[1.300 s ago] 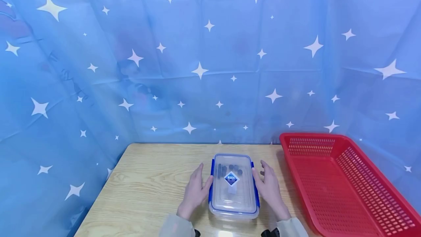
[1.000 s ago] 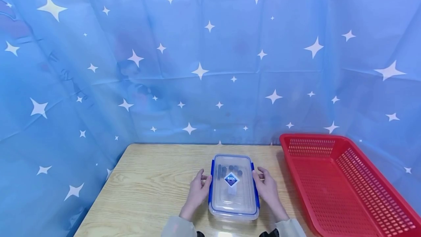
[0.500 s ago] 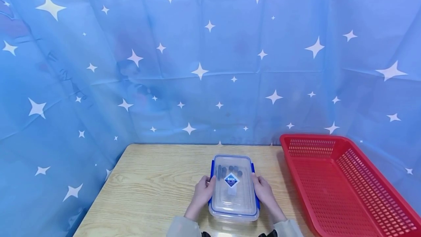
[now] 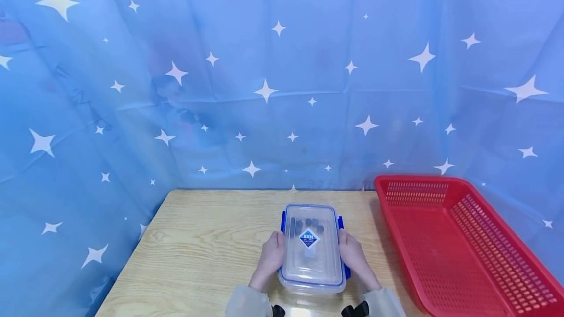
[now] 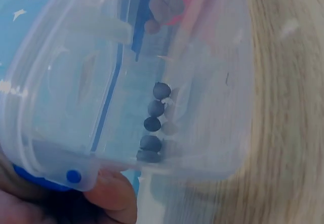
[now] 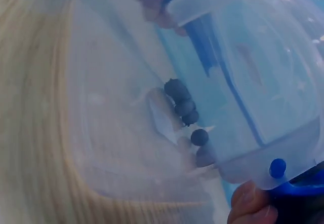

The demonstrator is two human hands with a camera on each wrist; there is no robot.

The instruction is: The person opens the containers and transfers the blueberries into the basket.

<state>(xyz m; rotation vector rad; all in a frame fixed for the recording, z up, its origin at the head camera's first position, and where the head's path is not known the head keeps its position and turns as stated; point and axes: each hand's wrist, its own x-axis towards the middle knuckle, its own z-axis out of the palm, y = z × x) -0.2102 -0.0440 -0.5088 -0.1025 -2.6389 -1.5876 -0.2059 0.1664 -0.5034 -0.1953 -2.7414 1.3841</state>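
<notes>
A clear plastic food container [image 4: 313, 263] with a blue-edged lid sits on the table, a diamond label [image 4: 309, 238] on top. Several dark round berries, apparently blueberries [image 5: 156, 107], lie inside near its far end. My left hand [image 4: 272, 254] grips its left side, with fingers [image 5: 112, 189] curled at the blue latch [image 5: 38, 177]. On the opposite side my right hand [image 4: 354, 253] grips likewise, fingers [image 6: 250, 201] beside the other blue latch [image 6: 298, 193]. In the head view both thumbs lie along the lid's edges, while most other fingers are hidden.
A large red plastic basket [image 4: 411, 258] with perforated sides stands at the right of the wooden table [image 4: 198, 248]. Behind the table hangs a blue curtain [image 4: 282, 77] printed with white stars.
Both hands have come in from beside the container and now hold its sides, fingers curled. The right latch sticks out slightly more. The head view has shifted a little.
</notes>
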